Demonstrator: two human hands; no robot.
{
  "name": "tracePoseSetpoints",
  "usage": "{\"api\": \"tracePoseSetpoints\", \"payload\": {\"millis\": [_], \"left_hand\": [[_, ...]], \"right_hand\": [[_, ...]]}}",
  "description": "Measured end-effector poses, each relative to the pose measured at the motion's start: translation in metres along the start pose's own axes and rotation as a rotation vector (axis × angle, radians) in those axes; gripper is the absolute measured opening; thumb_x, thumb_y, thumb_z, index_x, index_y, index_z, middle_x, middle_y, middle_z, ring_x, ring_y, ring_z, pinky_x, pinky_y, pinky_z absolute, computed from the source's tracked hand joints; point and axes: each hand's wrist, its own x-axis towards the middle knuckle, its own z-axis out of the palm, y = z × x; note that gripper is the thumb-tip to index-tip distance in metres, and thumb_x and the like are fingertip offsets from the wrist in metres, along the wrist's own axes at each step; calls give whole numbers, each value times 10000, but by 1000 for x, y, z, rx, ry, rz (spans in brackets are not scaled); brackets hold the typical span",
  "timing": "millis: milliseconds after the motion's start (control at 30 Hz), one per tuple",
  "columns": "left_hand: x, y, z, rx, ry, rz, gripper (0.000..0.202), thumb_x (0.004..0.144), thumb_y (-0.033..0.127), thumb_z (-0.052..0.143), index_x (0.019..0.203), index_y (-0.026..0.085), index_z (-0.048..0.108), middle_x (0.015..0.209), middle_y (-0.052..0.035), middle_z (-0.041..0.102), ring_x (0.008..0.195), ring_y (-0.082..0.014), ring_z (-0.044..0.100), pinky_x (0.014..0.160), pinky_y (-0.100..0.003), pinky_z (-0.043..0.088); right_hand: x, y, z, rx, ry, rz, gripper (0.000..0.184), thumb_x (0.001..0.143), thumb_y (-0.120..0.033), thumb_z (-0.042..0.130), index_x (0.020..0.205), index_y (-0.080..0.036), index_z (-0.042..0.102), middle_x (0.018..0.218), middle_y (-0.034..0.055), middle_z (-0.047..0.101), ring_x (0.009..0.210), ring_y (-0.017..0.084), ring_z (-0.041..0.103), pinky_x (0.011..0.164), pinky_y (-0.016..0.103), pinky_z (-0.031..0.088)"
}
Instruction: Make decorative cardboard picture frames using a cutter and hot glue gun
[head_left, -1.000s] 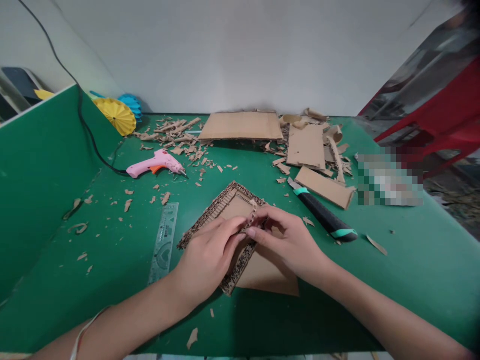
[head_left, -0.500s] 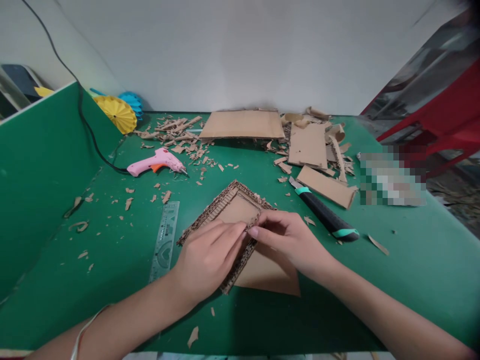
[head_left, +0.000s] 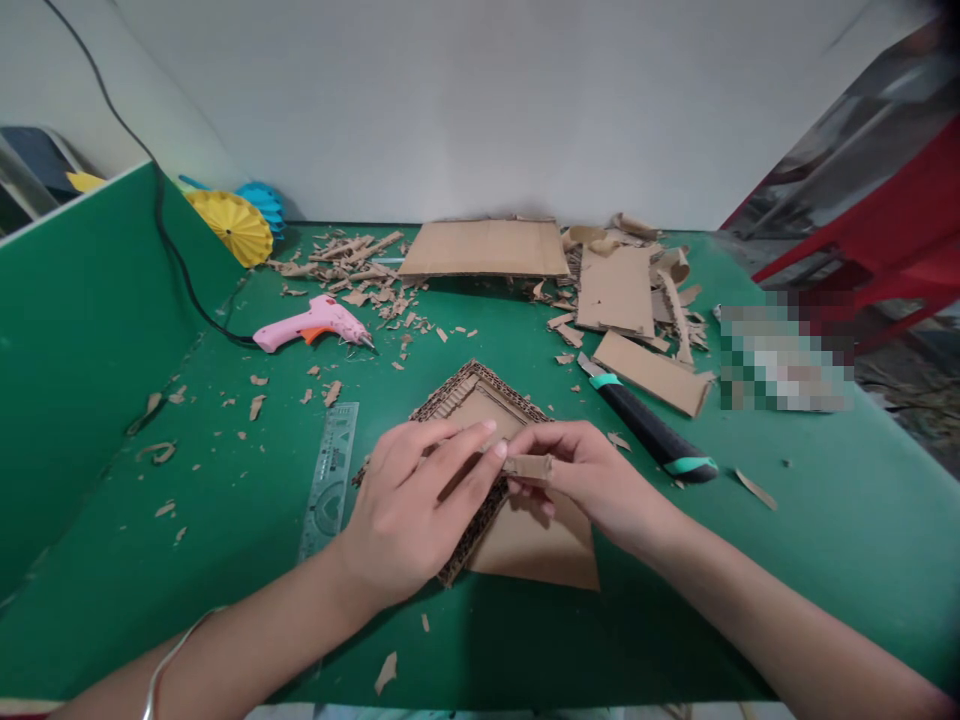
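Note:
A square cardboard frame (head_left: 480, 395) with raised corrugated edges lies on the green table (head_left: 750, 560), over a flat cardboard sheet (head_left: 540, 545). My left hand (head_left: 412, 510) rests on the frame's left side, fingers stretched out and pressing it down. My right hand (head_left: 592, 475) is to the right of it, pinching a small cardboard strip (head_left: 527, 466) between thumb and fingers. The fingertips of both hands nearly touch above the frame's middle.
A black utility knife (head_left: 649, 430) with teal bands lies right of my hands. A clear ruler (head_left: 330, 480) lies to the left. A pink glue gun (head_left: 311, 325), cardboard scraps (head_left: 360, 270) and larger cardboard pieces (head_left: 484, 248) sit farther back. A green wall (head_left: 82, 340) stands left.
My right hand has drawn a small cardboard strip away from the frame and now holds it free. My left hand flattened and slid further onto the frame.

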Motion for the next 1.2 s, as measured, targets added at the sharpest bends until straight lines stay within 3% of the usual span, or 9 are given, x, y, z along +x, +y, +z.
{"api": "tracePoseSetpoints", "payload": {"millis": [100,200,267,333,400,500,633,800,1200], "left_hand": [[1,1,-3,36,-17,62,236,819,147,550,1049,193,581,1012,-60,597,952,-190,511,828,-342,396],[6,0,-10,-80,-123,41,232,836,99,430,1016,166,559,985,-82,562,920,-204,486,787,-370,387],[8,0,-12,-264,-241,-19,223,868,137,355,1008,137,528,955,-88,531,897,-188,484,769,-344,406],[9,0,-11,-385,-369,-44,225,893,227,346,1018,127,503,955,-86,518,908,-187,480,781,-332,416],[9,0,-8,-394,-473,-62,235,897,292,363,1004,133,500,942,-81,520,899,-193,473,791,-338,413],[8,0,-4,-344,-548,-61,226,913,249,314,924,144,514,866,-67,532,833,-185,472,764,-336,411],[9,0,-3,-230,-512,8,250,909,207,307,835,138,535,785,-62,537,769,-183,465,715,-330,410],[8,-2,-3,-102,-461,115,275,903,191,316,753,136,540,708,-56,526,677,-171,436,627,-316,385],[14,-1,-9,-613,-551,-150,243,919,203,345,716,167,474,685,2,492,679,-118,456,640,-240,374]], "right_hand": [[-4,-4,-2,-349,229,-261,82,732,-177,530,671,-152,578,566,-7,548,466,82,465,438,216,362],[-6,-3,-3,-825,501,-737,101,724,-87,527,658,-150,571,599,26,561,567,121,493,517,253,401],[-6,1,-1,-1036,536,-960,114,727,-57,537,661,-145,570,613,47,578,610,142,502,556,275,416],[-5,7,3,-1142,468,-1035,122,742,-59,538,657,-142,571,626,61,593,622,151,502,565,284,422],[-4,12,8,-1182,389,-1045,151,767,-82,518,641,-147,570,613,58,590,607,152,488,564,290,422],[-4,15,12,-1184,342,-1016,197,789,-91,479,631,-160,575,599,53,583,606,155,486,579,295,424],[-4,12,11,-1123,326,-897,210,791,-94,458,648,-171,591,631,64,597,639,163,501,595,294,428],[-3,9,10,-1062,262,-872,216,791,-96,434,658,-162,592,627,69,597,629,166,492,582,302,420],[-7,0,3,-433,9,-474,104,757,-121,520,674,-183,532,671,-2,551,671,119,509,648,249,401]]}}
